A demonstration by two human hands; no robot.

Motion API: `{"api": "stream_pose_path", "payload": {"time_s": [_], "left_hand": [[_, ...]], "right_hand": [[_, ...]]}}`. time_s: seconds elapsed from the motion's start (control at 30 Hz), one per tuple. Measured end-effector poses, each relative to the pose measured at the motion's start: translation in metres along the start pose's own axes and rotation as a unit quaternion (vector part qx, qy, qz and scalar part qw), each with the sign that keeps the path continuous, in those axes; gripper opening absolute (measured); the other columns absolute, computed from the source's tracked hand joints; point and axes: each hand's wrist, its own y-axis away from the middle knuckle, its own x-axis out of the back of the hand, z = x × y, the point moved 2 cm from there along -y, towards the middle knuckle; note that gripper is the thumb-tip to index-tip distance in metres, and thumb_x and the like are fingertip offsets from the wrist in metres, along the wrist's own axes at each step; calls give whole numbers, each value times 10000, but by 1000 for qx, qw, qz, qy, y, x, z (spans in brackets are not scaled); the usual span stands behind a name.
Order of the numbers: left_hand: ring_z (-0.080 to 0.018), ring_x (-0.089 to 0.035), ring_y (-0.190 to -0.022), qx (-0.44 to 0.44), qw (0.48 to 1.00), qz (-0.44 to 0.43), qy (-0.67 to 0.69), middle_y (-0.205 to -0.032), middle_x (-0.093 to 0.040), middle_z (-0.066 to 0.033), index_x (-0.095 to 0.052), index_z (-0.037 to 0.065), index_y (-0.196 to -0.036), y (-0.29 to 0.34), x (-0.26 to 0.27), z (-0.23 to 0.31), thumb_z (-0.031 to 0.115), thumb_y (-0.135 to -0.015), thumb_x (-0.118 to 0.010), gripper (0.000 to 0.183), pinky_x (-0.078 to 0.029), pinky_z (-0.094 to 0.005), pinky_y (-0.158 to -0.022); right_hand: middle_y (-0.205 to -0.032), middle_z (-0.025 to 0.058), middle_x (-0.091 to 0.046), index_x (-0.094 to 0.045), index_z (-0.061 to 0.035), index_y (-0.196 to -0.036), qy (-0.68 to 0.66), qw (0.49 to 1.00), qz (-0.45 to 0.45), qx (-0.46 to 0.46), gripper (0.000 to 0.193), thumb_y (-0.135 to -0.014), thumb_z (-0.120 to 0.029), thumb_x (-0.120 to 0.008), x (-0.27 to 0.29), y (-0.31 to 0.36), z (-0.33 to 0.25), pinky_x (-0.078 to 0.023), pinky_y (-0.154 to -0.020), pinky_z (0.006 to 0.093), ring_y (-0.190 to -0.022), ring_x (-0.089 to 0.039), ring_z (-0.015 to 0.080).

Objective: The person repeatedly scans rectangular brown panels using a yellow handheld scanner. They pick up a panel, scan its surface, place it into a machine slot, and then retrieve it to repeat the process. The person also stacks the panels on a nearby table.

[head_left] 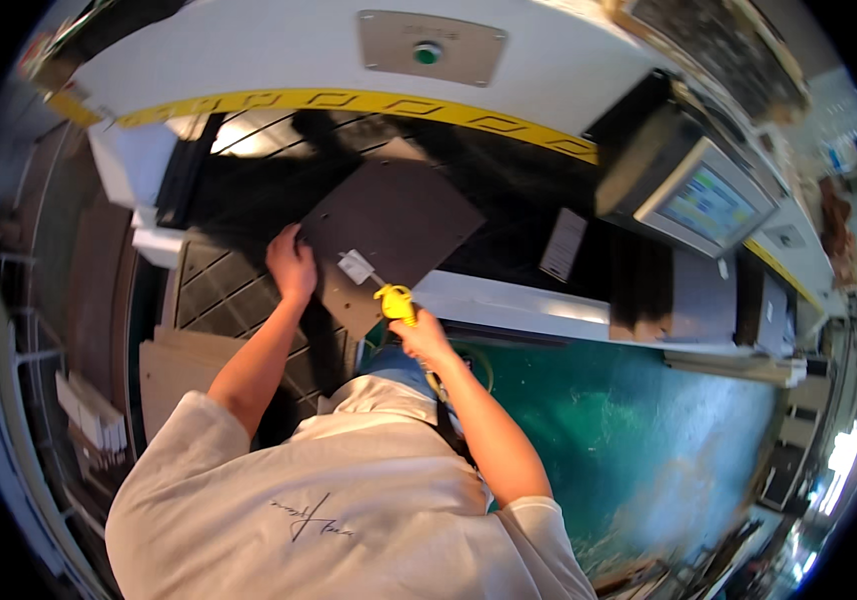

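Observation:
A dark grey-brown flat board [404,215] with small holes lies tilted across the machine bed in front of me. A white label [356,266] is on its near part. My left hand [292,264] holds the board by its left edge, fingers curled at the rim. In my right hand [423,338] is a yellow air blow gun [398,303], its thin nozzle directed over the board close to the label. A hose hangs below that hand.
Above the bed runs a white machine beam with a yellow stripe [369,100] and a green button [428,53]. A touchscreen [709,203] juts out at right. A phone-like flat object [564,245] lies on the dark bed. Stacked boards [189,370] stand at left.

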Motion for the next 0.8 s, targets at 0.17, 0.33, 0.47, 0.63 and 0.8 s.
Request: {"api": "stream_pose_path", "payload": {"time_s": [0.17,0.33,0.47,0.63,0.8], "left_hand": [[-392,-635,-1152,106,991,-60,53,-1230,-701,-190,-699,42,-1215,-1,7,1,136,-919,-671,311,-490,-464,-1039],[-274,-703,-1032,267,919,-277,83,-1066,-745,-179,-704,12,-1203,-24,35,28,287,-980,-676,356,-525,-366,-928],[-212,-686,-1028,240,884,-365,164,-1107,-764,-144,-699,-27,-1258,12,42,110,406,-1027,-629,496,-512,-345,-938],[-126,-657,-1046,187,817,-449,308,-1125,-749,-55,-689,16,-1318,78,16,223,351,-1081,-592,422,-512,-306,-954],[-110,-649,-1054,131,704,-563,411,-1171,-733,-48,-653,45,-1382,109,-33,380,282,-1069,-628,393,-521,-302,-953]], "right_hand": [[-634,21,-524,-601,-29,-1111,-197,978,-57,-49,245,-930,-164,-693,-27,-22,18,-373,-385,322,-430,-471,124],[-723,39,-583,-607,3,-1128,-131,991,19,7,269,-894,-90,-702,19,29,-16,-399,-415,301,-463,-488,119],[-802,8,-600,-608,-23,-1146,-212,976,8,40,220,-929,-12,-639,82,101,-2,-406,-437,273,-487,-489,90],[-796,-27,-600,-622,-44,-1118,-222,962,146,61,252,-918,-67,-774,160,236,35,-382,-450,252,-509,-499,64],[-771,-22,-608,-611,-61,-1014,-281,916,285,37,206,-913,-64,-790,228,332,125,-386,-471,251,-518,-517,70]]}}
